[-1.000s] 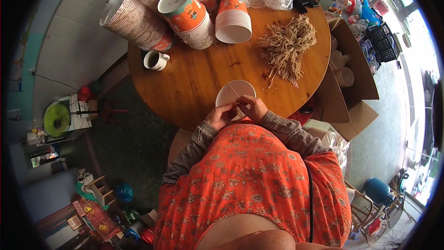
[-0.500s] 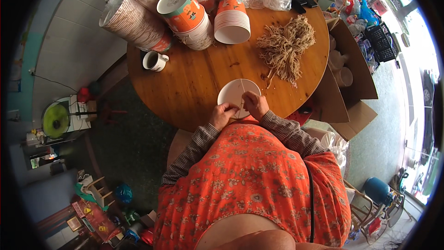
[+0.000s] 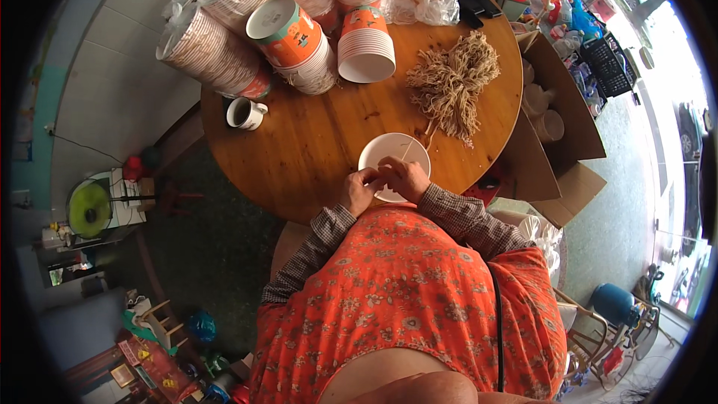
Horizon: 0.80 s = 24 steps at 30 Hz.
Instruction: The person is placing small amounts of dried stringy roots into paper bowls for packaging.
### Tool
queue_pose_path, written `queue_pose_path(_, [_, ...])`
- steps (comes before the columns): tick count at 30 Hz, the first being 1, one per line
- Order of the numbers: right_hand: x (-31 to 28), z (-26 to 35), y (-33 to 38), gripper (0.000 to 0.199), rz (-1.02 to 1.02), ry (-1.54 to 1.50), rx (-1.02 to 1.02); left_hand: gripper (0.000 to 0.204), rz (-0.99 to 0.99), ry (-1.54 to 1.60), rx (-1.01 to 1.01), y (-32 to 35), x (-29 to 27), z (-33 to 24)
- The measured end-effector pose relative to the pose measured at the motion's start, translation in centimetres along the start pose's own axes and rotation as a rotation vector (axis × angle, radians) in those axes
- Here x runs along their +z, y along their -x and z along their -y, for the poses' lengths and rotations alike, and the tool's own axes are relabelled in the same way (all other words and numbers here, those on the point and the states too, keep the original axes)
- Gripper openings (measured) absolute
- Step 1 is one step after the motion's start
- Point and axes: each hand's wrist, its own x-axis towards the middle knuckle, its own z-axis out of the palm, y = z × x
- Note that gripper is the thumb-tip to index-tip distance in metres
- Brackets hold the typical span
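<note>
A white round paper tub (image 3: pixel 374 151) stands at the near edge of the wooden table, right in front of me. Over its near side my left hand (image 3: pixel 360 190) and my right hand (image 3: pixel 406 179) meet, fingers pinched together. A thin pale cord (image 3: pixel 407 150) sticks out past my right hand across the tub. Both hands seem to pinch this cord, though the fingers cover the exact grip. Farther off to the right lies a loose bundle of beige cords (image 3: pixel 454 82), with a few strands trailing toward me.
Tall stacks of paper tubs (image 3: pixel 213 49) crowd the far left of the table (image 3: pixel 314 150), near orange-printed tubs (image 3: pixel 295 34). A mug with dark liquid (image 3: pixel 245 114) sits at the left edge. Crumpled clear plastic (image 3: pixel 422 1) lies far back. An open cardboard box (image 3: pixel 572 116) holding tubs stands at right.
My hands have come together, the right one turning over and covering more of the tub. The cord's visible end now slants to the right. The whole view has shifted slightly.
</note>
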Motion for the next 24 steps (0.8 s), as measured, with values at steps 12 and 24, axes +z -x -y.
queue_pose_path(12, [-8.6, -1.7, -4.1, 0.021, -0.395, -1.202, 0.447, 0.010, 0.030, -0.459, 0.599, -0.3, -0.4, -2.2])
queue_pose_path(24, [-11.3, 1.1, -5.5, 0.013, -0.212, -0.031, -0.093, 0.013, -0.042, -1.126, 0.736, -3.2, -5.3, -6.9])
